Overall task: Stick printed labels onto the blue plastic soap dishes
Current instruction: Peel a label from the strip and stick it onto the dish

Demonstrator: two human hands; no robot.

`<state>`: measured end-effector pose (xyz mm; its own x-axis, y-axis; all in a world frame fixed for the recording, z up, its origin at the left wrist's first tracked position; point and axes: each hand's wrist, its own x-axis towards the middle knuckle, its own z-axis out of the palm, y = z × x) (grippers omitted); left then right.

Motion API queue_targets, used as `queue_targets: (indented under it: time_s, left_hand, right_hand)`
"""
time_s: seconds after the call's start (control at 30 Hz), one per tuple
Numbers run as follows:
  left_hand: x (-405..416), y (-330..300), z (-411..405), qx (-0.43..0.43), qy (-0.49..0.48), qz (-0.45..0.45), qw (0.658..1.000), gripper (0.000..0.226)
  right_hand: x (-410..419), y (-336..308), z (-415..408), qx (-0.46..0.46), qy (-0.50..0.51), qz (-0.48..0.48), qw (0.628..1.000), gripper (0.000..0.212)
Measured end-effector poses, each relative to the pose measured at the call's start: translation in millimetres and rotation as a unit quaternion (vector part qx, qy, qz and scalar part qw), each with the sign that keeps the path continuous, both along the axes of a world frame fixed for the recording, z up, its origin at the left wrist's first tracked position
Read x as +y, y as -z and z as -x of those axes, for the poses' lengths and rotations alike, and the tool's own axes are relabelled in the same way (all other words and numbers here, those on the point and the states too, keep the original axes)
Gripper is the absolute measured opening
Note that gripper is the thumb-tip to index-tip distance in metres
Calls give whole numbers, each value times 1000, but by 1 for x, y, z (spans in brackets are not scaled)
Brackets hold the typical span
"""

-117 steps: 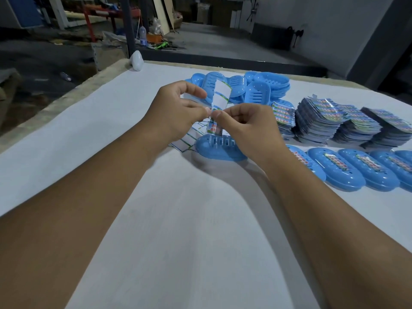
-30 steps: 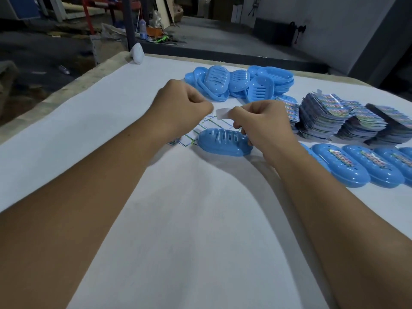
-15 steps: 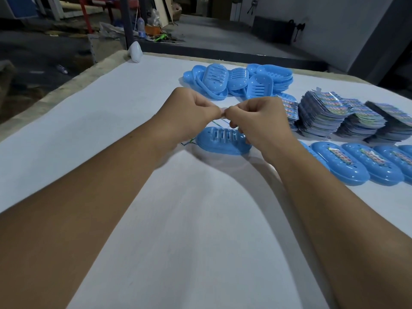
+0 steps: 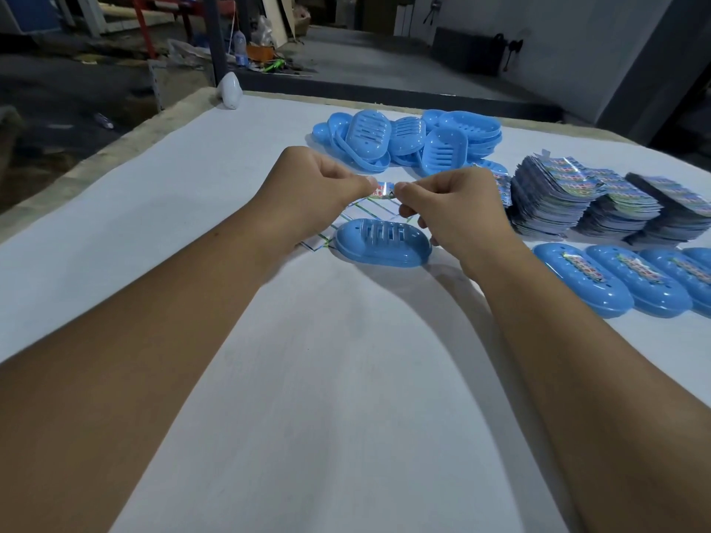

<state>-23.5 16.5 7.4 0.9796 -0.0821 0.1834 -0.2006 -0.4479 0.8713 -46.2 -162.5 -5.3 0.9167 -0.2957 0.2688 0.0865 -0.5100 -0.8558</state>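
A blue soap dish (image 4: 383,242) lies upside down on the white table, slots facing up, with no label on it. Just above and behind it, my left hand (image 4: 311,190) and my right hand (image 4: 454,209) together pinch a small printed label (image 4: 383,189) between thumbs and forefingers. Used backing sheets (image 4: 358,217) with green lines lie under my hands. A row of labelled dishes (image 4: 581,277) sits at the right.
A heap of unlabelled blue dishes (image 4: 408,142) lies at the back of the table. Stacks of printed label sheets (image 4: 558,198) stand at the right. A white object (image 4: 229,90) rests at the table's far left corner. The table edge (image 4: 115,151) runs along the left.
The label's white backing has gone from my fingers since a second ago. My hands came together, then drew slightly apart, and the coloured label now shows stretched between them.
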Motion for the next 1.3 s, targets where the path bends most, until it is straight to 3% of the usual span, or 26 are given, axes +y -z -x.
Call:
queue_targets:
  time_s: [0.5,0.8,0.93,1.1,1.3]
  left_hand:
    - [-1,2,0,18,7,24,1000,16]
    - [-7,7,1,41,-3,-4,999,24]
    - [-7,14,-1,14,-8,-69,997,35]
    - [-12,18,-5,7,-17,-124,992,39]
    - [-14,19,-9,17,-23,-149,988,43]
  right_hand:
    - [2,-5,4,40,12,-21,999,19]
    - [-9,-9,8,106,19,-23,994,36]
    - [-8,-9,10,130,20,20,991,50]
    - [-5,-8,13,143,10,39,989,31]
    - [-2,-7,11,155,13,75,985,31]
